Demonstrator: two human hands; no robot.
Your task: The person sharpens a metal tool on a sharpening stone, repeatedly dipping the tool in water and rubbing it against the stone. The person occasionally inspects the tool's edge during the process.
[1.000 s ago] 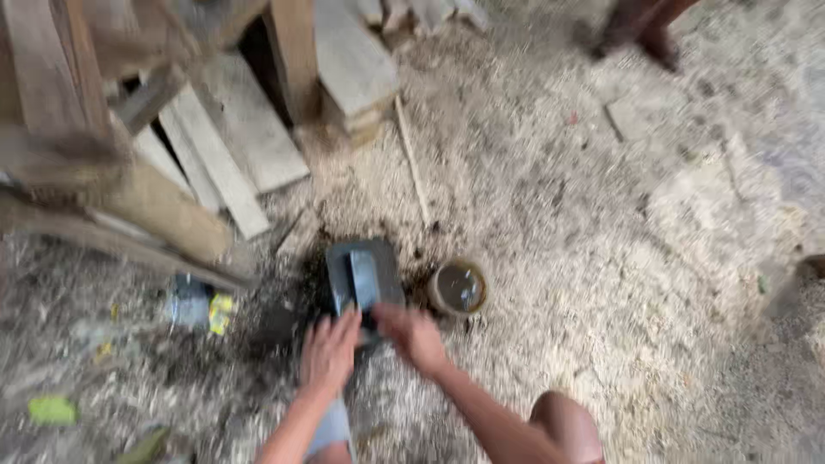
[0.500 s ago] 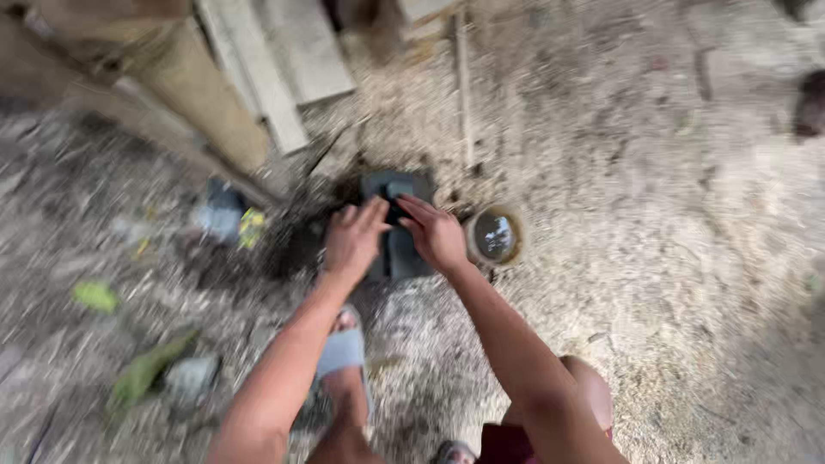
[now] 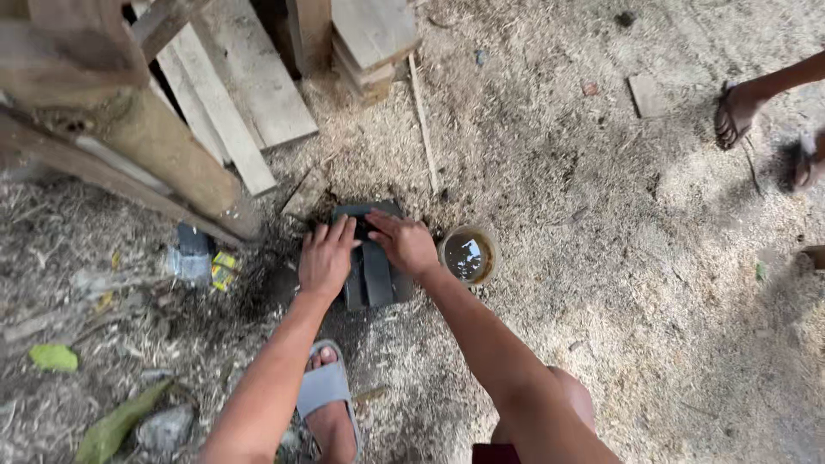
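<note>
A dark rectangular block (image 3: 388,288) lies on the sawdust-covered ground in front of me, with a dark flat strip (image 3: 376,273) lying lengthwise on top of it. My left hand (image 3: 325,258) rests on the left part of the block, fingers stretched toward the strip's far end. My right hand (image 3: 404,243) presses down from the right, its fingers meeting the left hand's at the far end. What lies under the fingertips is hidden. Both forearms reach down from the bottom of the view.
A small round bowl of brownish water (image 3: 468,256) stands just right of the block. Planks (image 3: 249,94), a thick post (image 3: 163,146) and a thin stick (image 3: 423,120) lie behind. My sandalled foot (image 3: 326,395) is below; another person's foot (image 3: 739,112) is far right.
My hands have slid from the near end of the block to its far end. The view has shifted, and another person's foot has come in at the right.
</note>
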